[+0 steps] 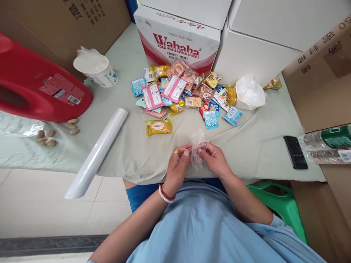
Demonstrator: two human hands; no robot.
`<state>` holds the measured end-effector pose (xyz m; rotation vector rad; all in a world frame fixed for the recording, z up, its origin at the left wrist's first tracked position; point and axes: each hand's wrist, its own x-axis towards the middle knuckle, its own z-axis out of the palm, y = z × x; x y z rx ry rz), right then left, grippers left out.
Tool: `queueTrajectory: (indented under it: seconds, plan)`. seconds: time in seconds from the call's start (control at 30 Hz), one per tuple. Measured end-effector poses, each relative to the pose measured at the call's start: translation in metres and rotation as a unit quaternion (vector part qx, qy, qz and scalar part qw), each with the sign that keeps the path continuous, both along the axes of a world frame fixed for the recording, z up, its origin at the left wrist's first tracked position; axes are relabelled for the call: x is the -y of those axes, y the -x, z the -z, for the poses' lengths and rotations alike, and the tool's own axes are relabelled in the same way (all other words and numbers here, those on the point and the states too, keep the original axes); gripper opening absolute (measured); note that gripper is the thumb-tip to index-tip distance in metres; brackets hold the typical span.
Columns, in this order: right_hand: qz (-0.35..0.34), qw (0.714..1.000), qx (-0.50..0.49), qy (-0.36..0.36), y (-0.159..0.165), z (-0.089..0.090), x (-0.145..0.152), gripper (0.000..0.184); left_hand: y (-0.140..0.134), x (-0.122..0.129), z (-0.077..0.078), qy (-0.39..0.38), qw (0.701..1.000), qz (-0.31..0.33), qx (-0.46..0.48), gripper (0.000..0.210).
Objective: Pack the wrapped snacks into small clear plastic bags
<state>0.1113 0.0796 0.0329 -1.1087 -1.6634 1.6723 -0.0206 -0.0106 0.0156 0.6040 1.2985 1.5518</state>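
A crumpled clear plastic bag (197,140) is pinched between both hands over the table's front edge. My left hand (177,162), with a ring and a bead bracelet, grips its left side with closed fingers. On the other side, the thumb and fingers of my right hand (215,157) close on the same thin plastic. Just beyond the hands lies a yellow packaged snack (159,127), flat on the cloth. Behind it spreads a pile of small snack packets (175,89) in pink, blue, yellow and brown wrappers.
A rolled white sheet (97,153) juts over the front edge at left, near several nuts (49,133) and a red jug (41,80). Paper cups (105,75) stand farther back. A bowl with plastic (250,93), phone (295,152) and bottles (326,138) are at right; a Wahaha carton (178,40) stands behind.
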Motion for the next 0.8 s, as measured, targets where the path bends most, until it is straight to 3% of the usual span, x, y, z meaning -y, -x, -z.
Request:
queueTrajectory:
  seconds: [0.13, 0.33, 0.47, 0.53, 0.63, 0.7, 0.8]
  plan:
    - [-0.003, 1.000, 0.003, 0.005, -0.009, 0.000, -0.006, 0.028, 0.005, -0.011, 0.001, 0.054, 0.997, -0.036, -0.031, 0.041]
    - [0.143, 0.987, -0.007, 0.071, -0.073, -0.012, -0.043, 0.035, 0.043, -0.020, -0.005, 0.061, 0.991, -0.120, 0.004, 0.044]
    - [0.109, 0.989, 0.089, 0.043, -0.114, -0.005, -0.069, 0.037, 0.055, -0.021, 0.003, 0.076, 0.986, -0.145, -0.028, 0.041]
    - [0.077, 0.984, 0.161, -0.003, -0.124, -0.002, -0.079, 0.034, 0.055, -0.022, 0.008, 0.082, 0.983, -0.151, -0.060, 0.039]
    - [0.104, 0.950, 0.244, -0.165, -0.118, -0.008, -0.085, 0.024, 0.050, -0.022, 0.013, 0.080, 0.980, -0.138, -0.118, 0.036]
    - [0.113, 0.926, 0.230, -0.277, -0.099, -0.018, -0.081, 0.018, 0.047, -0.022, 0.015, 0.074, 0.979, -0.120, -0.145, 0.033]
    - [-0.008, 0.926, 0.152, -0.345, -0.053, -0.024, -0.069, 0.017, 0.041, -0.019, 0.014, 0.066, 0.979, -0.092, -0.169, 0.031]
